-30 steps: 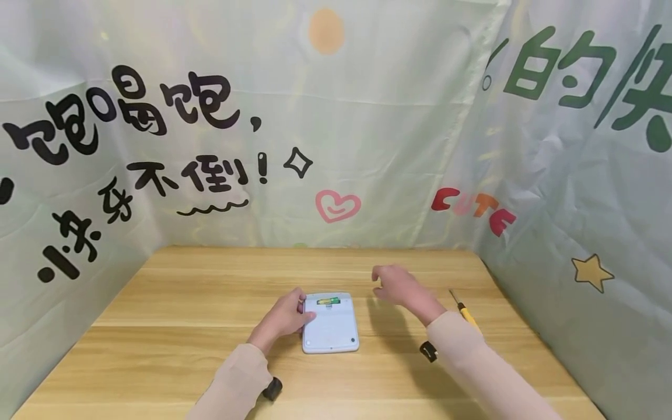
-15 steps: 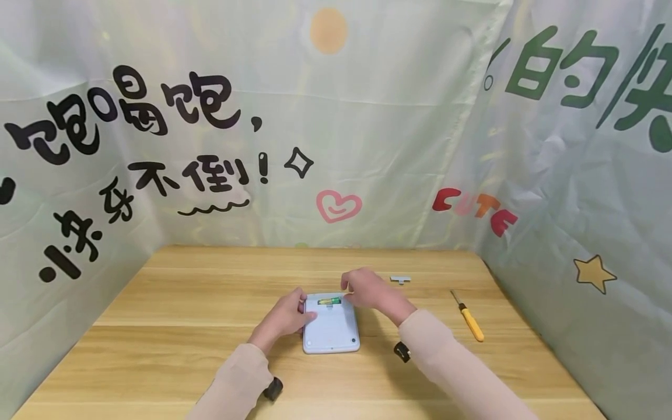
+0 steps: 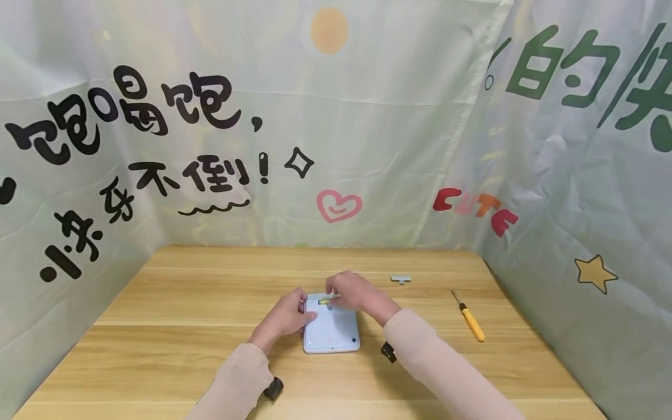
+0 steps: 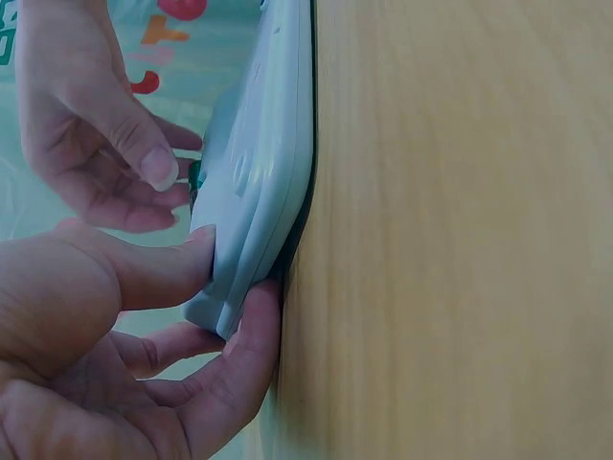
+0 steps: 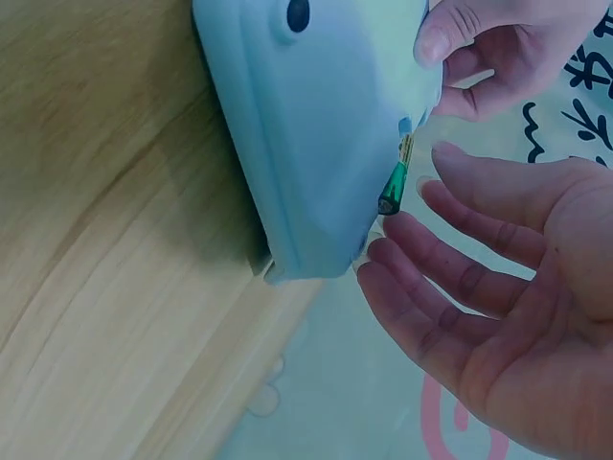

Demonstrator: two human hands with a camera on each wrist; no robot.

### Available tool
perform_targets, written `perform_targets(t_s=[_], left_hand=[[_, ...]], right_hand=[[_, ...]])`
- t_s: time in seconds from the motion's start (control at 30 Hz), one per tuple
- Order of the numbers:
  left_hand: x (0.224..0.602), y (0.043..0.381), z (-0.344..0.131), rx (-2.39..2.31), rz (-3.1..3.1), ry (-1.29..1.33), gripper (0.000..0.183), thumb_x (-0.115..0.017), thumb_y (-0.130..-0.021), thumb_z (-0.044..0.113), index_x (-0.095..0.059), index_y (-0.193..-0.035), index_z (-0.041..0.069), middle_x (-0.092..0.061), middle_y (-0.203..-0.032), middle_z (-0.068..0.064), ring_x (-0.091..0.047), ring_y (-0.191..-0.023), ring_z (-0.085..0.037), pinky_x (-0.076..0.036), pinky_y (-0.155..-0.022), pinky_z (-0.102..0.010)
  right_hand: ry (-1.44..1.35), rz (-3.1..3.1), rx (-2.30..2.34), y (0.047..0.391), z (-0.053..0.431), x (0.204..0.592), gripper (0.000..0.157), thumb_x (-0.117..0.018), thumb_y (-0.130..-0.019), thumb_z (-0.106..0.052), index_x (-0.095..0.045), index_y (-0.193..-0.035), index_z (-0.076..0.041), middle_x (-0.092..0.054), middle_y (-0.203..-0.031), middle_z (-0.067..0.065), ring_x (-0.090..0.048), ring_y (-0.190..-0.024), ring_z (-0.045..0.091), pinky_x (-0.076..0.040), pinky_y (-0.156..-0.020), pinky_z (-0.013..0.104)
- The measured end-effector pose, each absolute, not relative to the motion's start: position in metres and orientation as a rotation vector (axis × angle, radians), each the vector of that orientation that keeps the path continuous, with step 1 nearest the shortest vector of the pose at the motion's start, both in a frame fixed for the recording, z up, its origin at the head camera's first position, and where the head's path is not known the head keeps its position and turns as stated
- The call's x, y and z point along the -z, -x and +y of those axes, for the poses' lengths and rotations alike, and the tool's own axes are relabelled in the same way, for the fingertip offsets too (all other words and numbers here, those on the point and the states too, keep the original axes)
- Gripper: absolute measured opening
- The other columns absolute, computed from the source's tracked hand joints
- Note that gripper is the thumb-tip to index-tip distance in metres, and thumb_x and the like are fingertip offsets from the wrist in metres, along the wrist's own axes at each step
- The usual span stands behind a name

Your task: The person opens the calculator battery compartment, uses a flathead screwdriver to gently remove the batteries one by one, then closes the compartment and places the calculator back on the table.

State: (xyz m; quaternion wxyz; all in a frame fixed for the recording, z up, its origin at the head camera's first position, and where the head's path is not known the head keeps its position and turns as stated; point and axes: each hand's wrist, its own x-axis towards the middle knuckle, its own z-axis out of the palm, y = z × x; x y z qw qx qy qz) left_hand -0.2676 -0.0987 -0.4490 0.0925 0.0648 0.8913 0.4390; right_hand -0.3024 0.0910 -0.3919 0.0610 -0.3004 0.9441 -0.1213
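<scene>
Pinched between the thumb and fingers of the left hand (image 3: 283, 315), the pale blue device (image 3: 332, 329) was held by its left side, thumb on the upper face and fingers at and under the rim. The right hand (image 3: 357, 290) had nothing clamped: its thumb and fingers were apart, loosely curved at the device's far end, fingertips beside the green-and-gold battery (image 5: 393, 187). Whether one of them touched it could not be told.

Trouble seemed likeliest there: a fingertip catching only one end might make the battery flip up and roll across the tabletop (image 3: 210, 286) towards its far edge. Prying hard could also twist the device in the left pinch, since that held just one side. A loose grey tabbed piece (image 3: 401, 280), perhaps a cover, lay near the far edge, where a sweep of the right arm might knock it away.

As for position, the battery was in the device's far end, beyond the left thumb, its right part hidden by the right hand in the head view, about midway between the tabletop's left and right edges. A yellow-handled screwdriver (image 3: 471, 321) lay near the right edge, well apart from both hands.
</scene>
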Motion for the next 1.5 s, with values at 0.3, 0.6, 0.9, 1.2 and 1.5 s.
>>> perform_targets(t_s=[0.3, 0.6, 0.9, 1.2, 1.5], left_hand=[[0.448, 0.267, -0.098, -1.288, 2.653, -0.185, 0.04, -0.073, -0.097, 0.013, -0.052, -0.128, 0.0, -0.056, -0.099, -0.011, -0.059, -0.081, -0.019, -0.057, -0.065, -0.03], [0.447, 0.265, -0.098, -1.3, 2.651, -0.177, 0.038, -0.072, -0.097, 0.011, -0.052, -0.126, -0.001, -0.056, -0.098, -0.011, -0.059, -0.08, -0.019, -0.057, -0.064, -0.03], [0.447, 0.265, -0.098, -1.304, 2.642, -0.176, 0.037, -0.072, -0.097, 0.011, -0.052, -0.126, 0.0, -0.056, -0.098, -0.011, -0.059, -0.079, -0.02, -0.057, -0.065, -0.03], [0.446, 0.264, -0.099, -1.317, 2.642, -0.195, 0.035, -0.071, -0.097, 0.01, -0.052, -0.125, -0.001, -0.056, -0.096, -0.011, -0.059, -0.078, -0.019, -0.057, -0.064, -0.03], [0.447, 0.265, -0.098, -1.295, 2.649, -0.179, 0.036, -0.072, -0.097, 0.011, -0.052, -0.124, 0.0, -0.056, -0.096, -0.011, -0.059, -0.077, -0.019, -0.056, -0.064, -0.029]], right_hand=[[0.895, 2.86, 0.335, 0.304, 0.085, 0.394, 0.019, -0.076, -0.094, -0.011, -0.074, -0.112, -0.006, -0.074, -0.11, 0.01, -0.068, -0.098, 0.02, -0.058, -0.086, 0.033], [0.897, 2.86, 0.291, 0.304, 0.078, 0.395, 0.015, -0.073, -0.095, -0.008, -0.074, -0.11, -0.007, -0.074, -0.108, 0.007, -0.066, -0.093, 0.016, -0.057, -0.083, 0.029], [0.91, 2.859, 0.288, 0.305, 0.073, 0.397, 0.015, -0.073, -0.094, -0.003, -0.074, -0.108, -0.006, -0.074, -0.104, 0.007, -0.062, -0.086, 0.014, -0.055, -0.077, 0.026], [0.897, 2.856, 0.222, 0.305, 0.069, 0.397, 0.015, -0.073, -0.092, -0.001, -0.074, -0.105, -0.008, -0.075, -0.115, 0.008, -0.066, -0.097, 0.016, -0.056, -0.083, 0.027], [0.835, 2.852, 0.157, 0.304, 0.066, 0.395, 0.016, -0.073, -0.094, -0.004, -0.073, -0.108, -0.011, -0.074, -0.117, 0.005, -0.06, -0.089, 0.012, -0.053, -0.079, 0.024]])
